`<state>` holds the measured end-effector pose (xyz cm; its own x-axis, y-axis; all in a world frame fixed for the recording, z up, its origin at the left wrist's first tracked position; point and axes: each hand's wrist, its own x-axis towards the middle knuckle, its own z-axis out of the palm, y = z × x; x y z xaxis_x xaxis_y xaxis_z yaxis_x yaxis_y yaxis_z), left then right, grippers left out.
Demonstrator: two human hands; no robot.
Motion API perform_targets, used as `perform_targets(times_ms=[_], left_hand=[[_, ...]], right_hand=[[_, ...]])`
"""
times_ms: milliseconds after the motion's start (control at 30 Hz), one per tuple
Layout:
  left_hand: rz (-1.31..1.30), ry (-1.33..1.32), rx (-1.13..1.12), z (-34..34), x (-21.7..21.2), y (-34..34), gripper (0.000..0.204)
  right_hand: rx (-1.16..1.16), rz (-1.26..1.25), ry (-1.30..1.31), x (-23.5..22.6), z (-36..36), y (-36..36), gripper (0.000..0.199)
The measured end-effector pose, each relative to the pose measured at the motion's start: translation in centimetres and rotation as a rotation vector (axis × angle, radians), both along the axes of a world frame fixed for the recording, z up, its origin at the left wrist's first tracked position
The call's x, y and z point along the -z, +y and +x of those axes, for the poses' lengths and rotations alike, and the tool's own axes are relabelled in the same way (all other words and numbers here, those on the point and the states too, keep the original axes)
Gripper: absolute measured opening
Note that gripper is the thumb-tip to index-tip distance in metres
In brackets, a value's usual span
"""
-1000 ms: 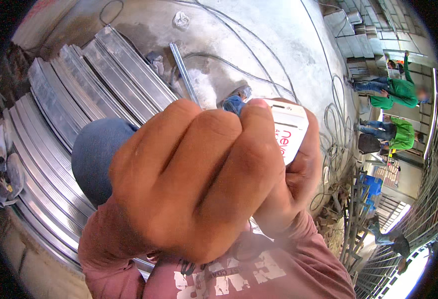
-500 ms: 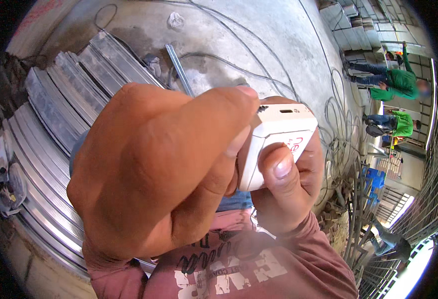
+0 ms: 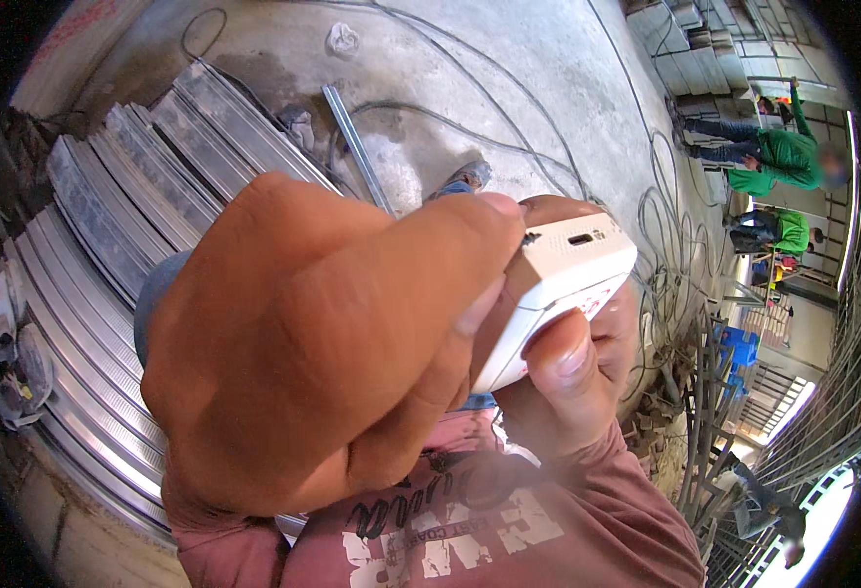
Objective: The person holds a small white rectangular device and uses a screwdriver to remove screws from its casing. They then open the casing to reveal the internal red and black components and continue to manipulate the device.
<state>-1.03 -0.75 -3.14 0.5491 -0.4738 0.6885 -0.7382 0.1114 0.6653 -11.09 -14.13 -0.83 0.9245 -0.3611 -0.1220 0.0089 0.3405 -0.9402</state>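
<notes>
A small white electronic device (image 3: 572, 265) with rounded corners, a narrow port slot in its end and red marking on its face is up close in front of my chest. My right hand (image 3: 582, 377) wraps round it from the right, thumb pressed on the marked face. From the left, my left hand (image 3: 303, 343) is closed, its thumb and fingertips against the device's left edge and dark-specked corner. Whether these fingers also pinch something small is hidden. Most of the device's left side lies behind my left hand.
Long metal channels (image 3: 87, 323) lie stacked on the left. A single metal strip (image 3: 357, 147) and black cables (image 3: 489, 78) are on the concrete floor. Plastic bags (image 3: 19, 367) sit at the far left. People in green (image 3: 788, 157) stand at the right, near metal bars (image 3: 710, 421).
Both hands and the device have shifted slightly right. The device has tilted, showing more of its port end and less of its marked face. A shoe now shows beyond my left hand.
</notes>
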Motion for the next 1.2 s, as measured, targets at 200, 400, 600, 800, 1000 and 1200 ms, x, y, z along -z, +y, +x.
perform_targets(times_ms=[200, 400, 600, 800, 1000, 1200], left_hand=[[-0.018, 0.067, 0.027, -0.3, -1.0, 0.1, 0.020], [-0.047, 0.228, 0.047, -0.9, -1.6, 0.2, 0.020], [-0.033, 0.256, 0.077, -0.9, -1.7, 0.5, 0.021], [-0.068, 0.191, 0.045, -1.0, -1.1, 0.1, 0.022], [-0.078, 0.148, 0.024, -1.0, -0.9, 0.1, 0.022], [-0.083, 0.086, 0.044, -0.7, -0.3, -0.2, 0.023]], right_hand=[[-0.056, 0.196, -0.018, 0.1, 0.0, -0.2, 0.063], [-0.109, 0.368, -0.025, 0.4, -0.2, 0.3, 0.063], [-0.146, 0.468, -0.016, 0.9, -0.2, -0.2, 0.064], [-0.160, 0.403, 0.002, 1.1, -0.3, -0.4, 0.066], [-0.209, 0.561, -0.017, 1.5, -0.3, -0.8, 0.066], [-0.139, 0.956, -0.113, 1.5, -0.4, 0.0, 0.061]])
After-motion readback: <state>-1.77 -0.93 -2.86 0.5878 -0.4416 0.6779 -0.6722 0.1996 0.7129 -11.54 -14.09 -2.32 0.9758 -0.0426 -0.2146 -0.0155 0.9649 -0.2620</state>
